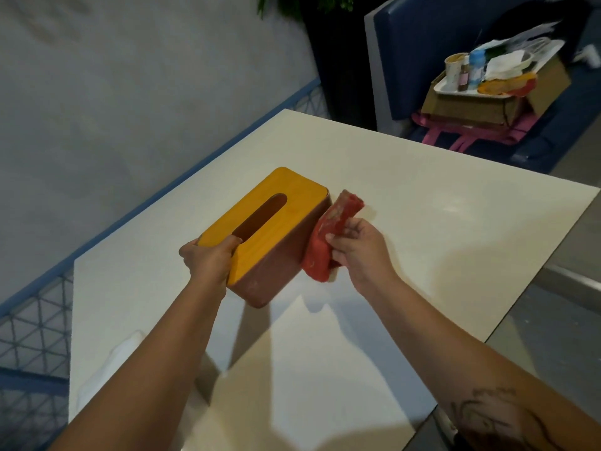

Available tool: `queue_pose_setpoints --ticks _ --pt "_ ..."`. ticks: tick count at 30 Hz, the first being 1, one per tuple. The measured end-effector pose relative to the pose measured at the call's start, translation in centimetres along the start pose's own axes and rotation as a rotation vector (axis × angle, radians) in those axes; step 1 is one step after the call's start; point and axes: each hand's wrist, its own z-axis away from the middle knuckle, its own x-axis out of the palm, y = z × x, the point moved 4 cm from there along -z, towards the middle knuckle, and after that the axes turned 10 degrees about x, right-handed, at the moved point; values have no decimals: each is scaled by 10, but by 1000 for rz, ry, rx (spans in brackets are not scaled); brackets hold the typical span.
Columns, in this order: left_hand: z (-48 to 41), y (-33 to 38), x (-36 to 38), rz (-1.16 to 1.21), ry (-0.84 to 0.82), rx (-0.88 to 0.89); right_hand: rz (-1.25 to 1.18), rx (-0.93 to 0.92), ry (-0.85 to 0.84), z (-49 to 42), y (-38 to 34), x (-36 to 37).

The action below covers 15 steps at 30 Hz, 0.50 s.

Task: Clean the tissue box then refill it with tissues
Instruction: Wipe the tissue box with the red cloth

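A tissue box (276,249) with a yellow wooden lid and brown sides stands on the white table (422,222), its near end tilted up. The slot in the lid looks dark, and no tissue shows in it. My left hand (209,260) grips the box's near end, with the fingers hooked into the slot. My right hand (357,247) holds a red cloth (328,236) pressed against the box's right side. A white tissue pack (110,372) lies at the table's near left, partly behind my left forearm.
A grey wall and a blue mesh railing (35,320) run along the table's left edge. Behind the table, a blue seat (422,50) carries a cardboard box (481,102) with a tray of cups, bottles and papers. A plant stands at the far centre.
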Motion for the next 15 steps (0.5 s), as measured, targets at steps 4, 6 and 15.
queue_pose_setpoints --ticks 4,6,15 --pt "0 2 0 6 22 -3 287 -81 30 -2 9 -1" --pt "-1 3 0 1 10 -12 433 -133 39 -2 9 4" --pt "-5 -1 -1 -38 18 -9 743 -331 -13 13 24 33"
